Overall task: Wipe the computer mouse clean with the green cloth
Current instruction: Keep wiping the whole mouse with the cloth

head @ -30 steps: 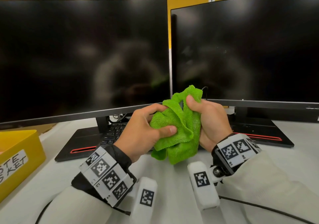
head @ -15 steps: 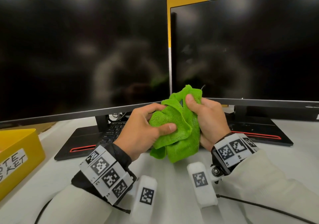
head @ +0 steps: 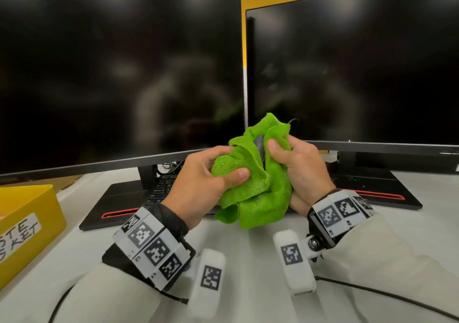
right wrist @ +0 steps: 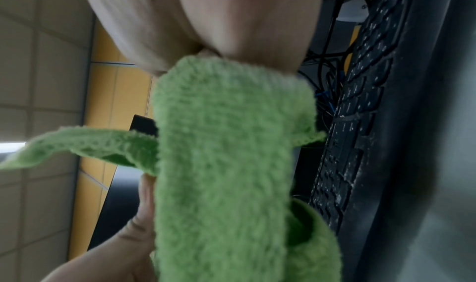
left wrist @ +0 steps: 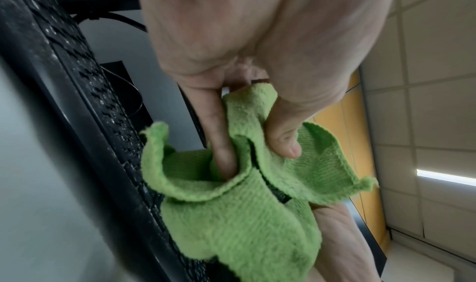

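Both hands hold the bunched green cloth [head: 258,198] above the desk, in front of the gap between the two monitors. The cloth wraps the computer mouse [head: 260,144], of which only a dark grey sliver shows between the upper folds. My left hand [head: 228,163] grips the cloth from the left, thumb pressed on its front. My right hand [head: 280,153] grips the wrapped mouse from the right, thumb on top of the cloth. In the left wrist view the thumb and a finger pinch the cloth [left wrist: 231,215]. The right wrist view is filled by the cloth [right wrist: 226,164] under the palm.
Two dark monitors [head: 119,79] [head: 352,74] stand close behind the hands. A black keyboard [head: 161,186] lies under the left monitor, on its stand base. A yellow labelled box [head: 24,223] sits at the left edge. A black cable [head: 385,295] runs across the white desk at lower right.
The hands stay in about the same spot. The cloth has shifted between them, and a sliver of the mouse now shows between the top folds.
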